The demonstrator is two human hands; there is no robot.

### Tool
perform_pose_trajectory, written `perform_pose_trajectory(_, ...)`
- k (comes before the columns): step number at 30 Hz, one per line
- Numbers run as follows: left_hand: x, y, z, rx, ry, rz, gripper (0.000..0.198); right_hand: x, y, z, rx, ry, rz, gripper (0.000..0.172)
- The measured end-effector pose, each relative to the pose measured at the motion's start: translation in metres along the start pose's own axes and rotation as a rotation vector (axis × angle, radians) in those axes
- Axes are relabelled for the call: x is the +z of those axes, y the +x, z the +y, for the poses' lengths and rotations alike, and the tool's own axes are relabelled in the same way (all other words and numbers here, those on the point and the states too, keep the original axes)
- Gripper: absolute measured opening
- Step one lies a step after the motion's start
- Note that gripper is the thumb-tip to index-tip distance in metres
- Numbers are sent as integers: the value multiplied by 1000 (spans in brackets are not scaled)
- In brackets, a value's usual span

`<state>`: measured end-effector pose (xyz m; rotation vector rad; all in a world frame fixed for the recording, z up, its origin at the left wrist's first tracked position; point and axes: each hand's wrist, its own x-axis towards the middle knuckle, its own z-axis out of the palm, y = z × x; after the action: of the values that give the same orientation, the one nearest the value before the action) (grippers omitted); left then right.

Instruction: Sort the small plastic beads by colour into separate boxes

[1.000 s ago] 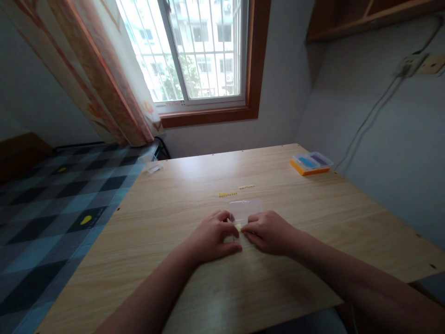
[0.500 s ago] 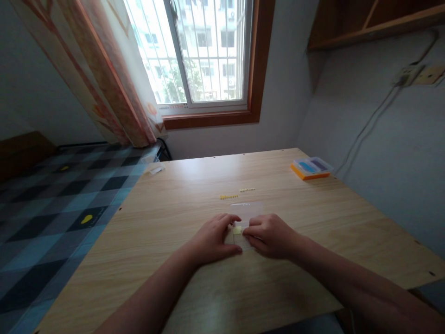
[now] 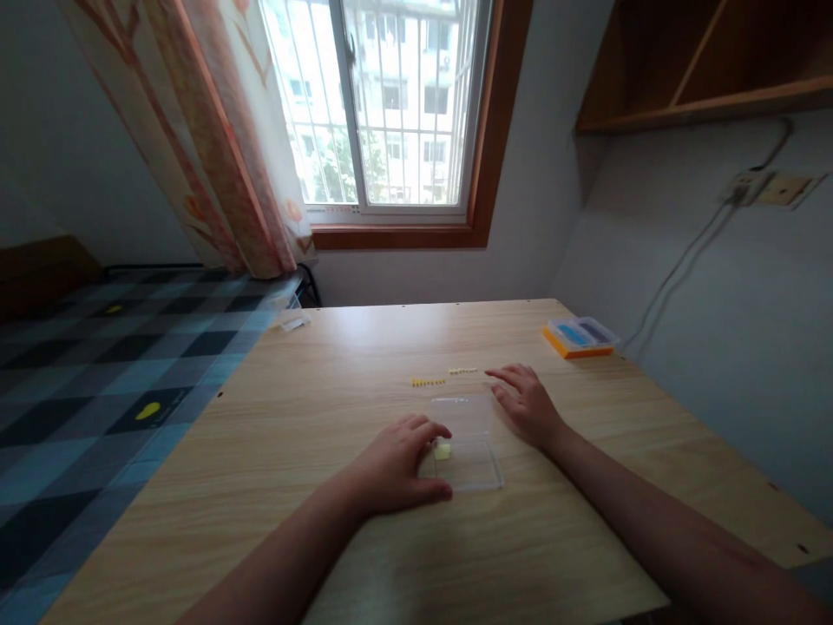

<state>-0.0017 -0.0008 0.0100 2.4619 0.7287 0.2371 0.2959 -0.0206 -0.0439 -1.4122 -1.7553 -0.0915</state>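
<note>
A clear plastic box (image 3: 472,469) lies open on the wooden table (image 3: 364,347), its lid (image 3: 461,411) folded back. A small pale yellow piece (image 3: 442,451) sits in its left part. My left hand (image 3: 396,464) rests curled against the box's left edge, fingertips beside the yellow piece. Right of the lid, my right hand (image 3: 527,401) hovers low with fingers stretched out, holding nothing. Its fingertips point toward a short pale row of beads (image 3: 462,371); a yellow row of beads (image 3: 428,381) lies just left of that.
An orange-based organiser box (image 3: 579,336) with blue contents stands at the table's far right. A small clear container (image 3: 291,321) sits at the far left corner. A checked bed cover (image 3: 97,382) lies left of the table; a window and curtain stand behind.
My right hand has left the box and moved up and to the right, opening out toward the bead rows. The left hand stays at the box. The camera has tilted slightly.
</note>
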Motion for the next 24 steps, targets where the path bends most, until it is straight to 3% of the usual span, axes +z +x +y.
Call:
perform_pose_trajectory(4, -1, 0, 1, 12, 7, 2, 61, 18, 13, 7, -55, -104, -132, 32)
perform_pose_trajectory(12, 0, -1, 0, 18, 13, 4, 61, 44, 41, 19, -69, -245, -163, 32)
perform_pose_trajectory(24, 1, 0, -2, 21, 19, 3, 60, 40, 34, 19, -165, -221, -168, 15)
